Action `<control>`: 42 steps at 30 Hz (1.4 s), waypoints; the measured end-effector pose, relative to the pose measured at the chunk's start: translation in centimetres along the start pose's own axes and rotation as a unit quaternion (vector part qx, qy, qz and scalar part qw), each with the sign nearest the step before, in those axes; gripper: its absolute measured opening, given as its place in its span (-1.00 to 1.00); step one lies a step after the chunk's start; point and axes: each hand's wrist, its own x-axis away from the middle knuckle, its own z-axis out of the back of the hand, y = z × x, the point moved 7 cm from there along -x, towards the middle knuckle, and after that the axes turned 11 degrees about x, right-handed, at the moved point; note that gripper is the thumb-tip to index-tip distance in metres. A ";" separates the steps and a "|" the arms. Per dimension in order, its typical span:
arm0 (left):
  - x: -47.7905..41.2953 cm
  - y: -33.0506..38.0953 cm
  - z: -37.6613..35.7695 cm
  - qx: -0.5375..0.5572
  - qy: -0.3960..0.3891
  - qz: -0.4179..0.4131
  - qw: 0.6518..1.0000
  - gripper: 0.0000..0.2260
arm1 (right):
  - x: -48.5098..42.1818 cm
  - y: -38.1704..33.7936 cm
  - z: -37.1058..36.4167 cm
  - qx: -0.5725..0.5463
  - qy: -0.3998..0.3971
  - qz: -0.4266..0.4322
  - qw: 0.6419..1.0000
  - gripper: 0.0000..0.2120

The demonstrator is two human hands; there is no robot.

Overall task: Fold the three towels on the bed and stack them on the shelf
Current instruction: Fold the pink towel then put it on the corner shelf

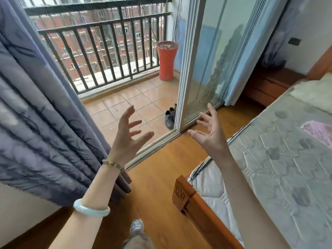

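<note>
Wood floor point(158, 177) lies open between curtain point(45, 123) and bed point(280, 159) edge; left hand point(127, 135) and right hand point(210, 130) hover with fingers spread, holding nothing.

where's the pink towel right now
In the head view, the pink towel lies on the bed at the far right edge of the frame, partly cut off, to the right of the right hand.

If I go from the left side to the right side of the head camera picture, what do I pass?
Blue-grey curtain → left hand → dark shoes → right hand → pink cloth at the far right edge.
</note>
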 end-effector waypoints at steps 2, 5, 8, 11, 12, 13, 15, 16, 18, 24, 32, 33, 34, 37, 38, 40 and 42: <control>-3.4 -0.8 1.7 -0.002 -0.026 -0.003 1.000 -0.13 | -2.8 -0.4 -1.9 0.000 0.021 -0.015 1.000 -0.11; -8.5 -2.1 3.0 -0.006 -0.070 -0.010 0.998 -0.13 | -6.1 -0.9 -3.8 -0.002 0.059 -0.028 0.998 -0.12; -12.9 -3.7 3.0 0.016 -0.100 0.010 0.995 -0.14 | -8.6 -0.3 -4.8 0.010 0.088 -0.051 0.995 -0.10; -16.9 -5.2 1.6 0.037 -0.128 0.013 0.991 -0.14 | -10.8 0.8 -4.5 0.025 0.125 -0.076 0.989 -0.10; -18.2 -5.7 0.9 0.043 -0.138 0.017 0.989 -0.15 | -11.6 1.3 -4.2 0.026 0.137 -0.083 0.987 -0.11; -19.6 -6.4 0.0 0.049 -0.148 0.022 0.987 -0.16 | -12.4 1.9 -3.9 0.026 0.150 -0.091 0.984 -0.11; -22.1 -7.3 -2.0 0.059 -0.164 0.022 0.984 -0.19 | -13.9 2.9 -3.1 0.023 0.172 -0.103 0.979 -0.12; -23.5 -7.9 -3.2 0.064 -0.173 0.022 0.983 -0.20 | -14.8 3.7 -2.5 0.024 0.185 -0.111 0.976 -0.12; -26.4 -8.9 -5.8 0.067 -0.194 0.017 0.979 -0.22 | -16.8 5.1 -1.2 0.027 0.213 -0.122 0.969 -0.12; -34.8 -12.2 -14.0 0.071 -0.271 0.017 0.960 -0.20 | -23.0 9.5 3.3 0.010 0.281 -0.152 0.947 -0.14; -44.0 -15.0 -23.1 0.086 -0.327 0.032 0.941 -0.24 | -29.4 14.3 7.9 -0.002 0.310 -0.214 0.926 -0.16; -45.0 -15.3 -24.4 0.085 -0.335 0.033 0.938 -0.23 | -30.1 15.0 8.5 -0.002 0.314 -0.219 0.924 -0.17; -45.8 -15.6 -25.7 0.085 -0.344 0.034 0.935 -0.22 | -30.8 15.6 9.2 -0.002 0.318 -0.225 0.921 -0.17; -48.5 -16.7 -29.9 0.087 -0.364 0.043 0.926 -0.21 | -33.1 17.7 11.6 0.005 0.339 -0.246 0.908 -0.16; -49.4 -17.0 -31.2 0.088 -0.369 0.042 0.924 -0.23 | -33.9 18.2 12.4 0.006 0.345 -0.250 0.905 -0.16; -51.6 -17.5 -34.4 0.096 -0.379 0.042 0.919 -0.27 | -35.9 19.8 14.2 0.005 0.358 -0.256 0.898 -0.17; -54.2 -17.8 -37.8 0.104 -0.388 0.042 0.915 -0.28 | -38.3 21.4 16.3 0.008 0.373 -0.263 0.890 -0.17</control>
